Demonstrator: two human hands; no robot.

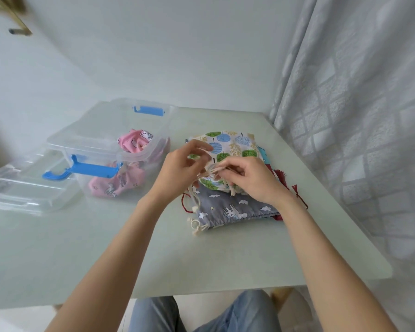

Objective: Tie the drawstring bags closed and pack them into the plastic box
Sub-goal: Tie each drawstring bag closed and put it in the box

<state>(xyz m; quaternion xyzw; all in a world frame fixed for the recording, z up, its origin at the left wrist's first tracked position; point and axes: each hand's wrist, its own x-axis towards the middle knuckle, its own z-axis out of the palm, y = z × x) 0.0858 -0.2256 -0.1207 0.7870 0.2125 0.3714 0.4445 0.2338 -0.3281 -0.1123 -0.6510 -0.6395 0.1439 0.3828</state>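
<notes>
Cotton, tree-print drawstring bag (228,146) sitting on top of a small pile near the table's (86,248) right side, over a grey unicorn-print bag (235,208) with cream cords trailing off its left end. Both hands meeting right over the tree-print bag's cord (211,172): left hand (181,170) with fingers curled and pinching it, right hand (252,177) pinching the other end. Bit blurry there, so hard to say whether a knot's formed. Red tasselled cord (297,191) poking out from under the pile on the right. Clear plastic box (86,140) with blue latches off to the left, well apart from the pile, two pink bags (134,142) already inside. Lid (27,188) lying just left of the box.
</notes>
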